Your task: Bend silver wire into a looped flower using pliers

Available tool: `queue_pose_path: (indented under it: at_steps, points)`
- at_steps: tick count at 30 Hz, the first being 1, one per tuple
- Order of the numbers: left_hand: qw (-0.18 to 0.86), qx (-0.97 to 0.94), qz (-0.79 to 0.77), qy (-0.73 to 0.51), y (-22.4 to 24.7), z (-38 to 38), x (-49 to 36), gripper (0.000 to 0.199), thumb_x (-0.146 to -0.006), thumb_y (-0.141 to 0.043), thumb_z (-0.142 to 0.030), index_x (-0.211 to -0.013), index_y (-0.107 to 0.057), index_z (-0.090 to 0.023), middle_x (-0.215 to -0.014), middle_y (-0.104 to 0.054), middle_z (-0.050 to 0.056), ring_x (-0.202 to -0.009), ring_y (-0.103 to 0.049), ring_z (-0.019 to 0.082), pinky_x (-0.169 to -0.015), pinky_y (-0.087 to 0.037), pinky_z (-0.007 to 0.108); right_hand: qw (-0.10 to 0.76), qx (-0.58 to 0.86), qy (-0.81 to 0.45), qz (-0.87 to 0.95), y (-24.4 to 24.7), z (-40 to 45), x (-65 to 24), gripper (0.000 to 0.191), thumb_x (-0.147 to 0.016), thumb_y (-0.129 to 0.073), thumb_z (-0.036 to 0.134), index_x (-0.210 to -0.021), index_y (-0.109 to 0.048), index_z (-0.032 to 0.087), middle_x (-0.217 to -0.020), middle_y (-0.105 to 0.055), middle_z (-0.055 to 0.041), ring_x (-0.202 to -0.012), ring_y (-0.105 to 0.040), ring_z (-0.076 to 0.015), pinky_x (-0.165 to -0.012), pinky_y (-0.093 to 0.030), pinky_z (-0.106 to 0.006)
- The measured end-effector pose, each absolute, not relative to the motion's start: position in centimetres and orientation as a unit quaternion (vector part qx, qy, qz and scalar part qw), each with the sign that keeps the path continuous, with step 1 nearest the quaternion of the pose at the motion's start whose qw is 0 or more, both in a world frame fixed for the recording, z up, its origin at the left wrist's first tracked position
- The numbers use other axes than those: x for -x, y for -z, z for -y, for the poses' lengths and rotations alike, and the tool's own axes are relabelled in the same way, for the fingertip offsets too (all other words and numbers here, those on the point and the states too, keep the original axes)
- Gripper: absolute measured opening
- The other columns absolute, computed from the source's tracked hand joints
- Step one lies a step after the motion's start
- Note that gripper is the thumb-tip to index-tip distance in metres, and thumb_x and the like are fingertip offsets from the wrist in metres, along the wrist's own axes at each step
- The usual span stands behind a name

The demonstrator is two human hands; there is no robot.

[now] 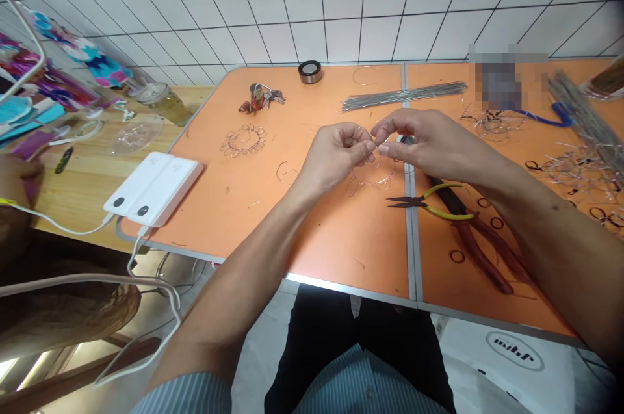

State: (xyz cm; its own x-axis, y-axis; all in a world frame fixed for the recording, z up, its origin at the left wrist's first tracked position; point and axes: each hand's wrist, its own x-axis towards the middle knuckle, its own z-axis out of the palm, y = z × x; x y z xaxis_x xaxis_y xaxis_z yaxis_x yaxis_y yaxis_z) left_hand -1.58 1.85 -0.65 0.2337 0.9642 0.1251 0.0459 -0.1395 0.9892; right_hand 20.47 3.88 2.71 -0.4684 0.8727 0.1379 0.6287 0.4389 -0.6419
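I've got black-nosed, yellow-handled pliers [416, 202] on the near side, nose pointing left. Just beyond, the thin, pinkish wire loop [370, 183] sits on my side of the fingertips, long axis roughly left-right, nearer the left hand [336, 151]. Left looks pinched tight on it; right hand [419, 141] has thumb and forefinger slightly parted, can't tell if gripping. Straight silver wire bundle [404, 97] lies beyond.
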Motion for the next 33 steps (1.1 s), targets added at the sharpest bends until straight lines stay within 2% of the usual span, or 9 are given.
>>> queue_pose_path:
  at_steps: [8,15,20,29,31,33]
  points:
    - [0.489,-0.612,-0.424,-0.455,0.9,-2.1,1.4,0.021,-0.098,-0.082,-0.017,-0.080,-0.072,-0.018,-0.079,-0.080,0.004,-0.071,-0.067,0.012,-0.072,-0.053,0.026,0.213,0.451,-0.241,0.833,-3.0,-3.9,-20.5,0.021,-0.094,-0.071,0.043,-0.106,-0.080,0.029,-0.121,-0.085,-0.0084,-0.111,-0.076,-0.0377,-0.096,-0.055,-0.052]
    - [0.472,-0.622,-0.421,-0.462,1.3,-2.1,1.2,0.028,-0.095,-0.090,-0.029,-0.076,-0.072,-0.019,-0.077,-0.079,0.005,-0.068,-0.063,0.014,-0.067,-0.049,0.029,0.194,0.462,-0.252,0.828,-2.9,-4.1,-20.5,0.018,-0.098,-0.071,0.042,-0.104,-0.080,0.028,-0.106,-0.084,-0.0070,-0.095,-0.073,-0.0329,-0.080,-0.052,-0.045]
    - [0.456,-0.634,-0.423,-0.459,1.4,-2.0,1.0,0.023,-0.096,-0.082,-0.018,-0.076,-0.072,-0.020,-0.076,-0.079,0.005,-0.067,-0.062,0.014,-0.068,-0.048,0.029,0.183,0.462,-0.248,0.832,-3.1,-4.2,-20.5,0.015,-0.095,-0.071,0.038,-0.098,-0.081,0.027,-0.100,-0.082,-0.0059,-0.091,-0.072,-0.0294,-0.076,-0.050,-0.042]
    - [0.473,-0.628,-0.425,-0.449,1.5,-2.0,1.0,0.018,-0.094,-0.075,-0.015,-0.077,-0.073,-0.020,-0.076,-0.079,0.004,-0.066,-0.062,0.012,-0.069,-0.050,0.028,0.140,0.483,-0.274,0.820,-3.2,-4.4,-20.4,0.015,-0.095,-0.073,0.040,-0.097,-0.080,0.027,-0.095,-0.081,-0.0041,-0.088,-0.074,-0.0284,-0.074,-0.051,-0.040]
    - [0.495,-0.610,-0.420,-0.455,1.4,-2.1,1.1,0.017,-0.094,-0.078,-0.016,-0.078,-0.074,-0.019,-0.076,-0.079,0.004,-0.067,-0.064,0.012,-0.070,-0.052,0.027,0.167,0.469,-0.277,0.822,-3.6,-4.1,-20.7,0.019,-0.097,-0.073,0.044,-0.103,-0.081,0.027,-0.104,-0.085,-0.0048,-0.094,-0.076,-0.0298,-0.079,-0.056,-0.042]
    - [0.518,-0.583,-0.421,-0.464,1.2,-2.3,1.5,0.017,-0.093,-0.082,-0.020,-0.078,-0.074,-0.019,-0.075,-0.079,0.004,-0.068,-0.065,0.012,-0.071,-0.053,0.026,0.226,0.470,-0.258,0.813,-4.2,-3.3,-21.3,0.027,-0.101,-0.073,0.050,-0.116,-0.081,0.029,-0.127,-0.086,-0.0072,-0.112,-0.078,-0.0341,-0.092,-0.060,-0.048]
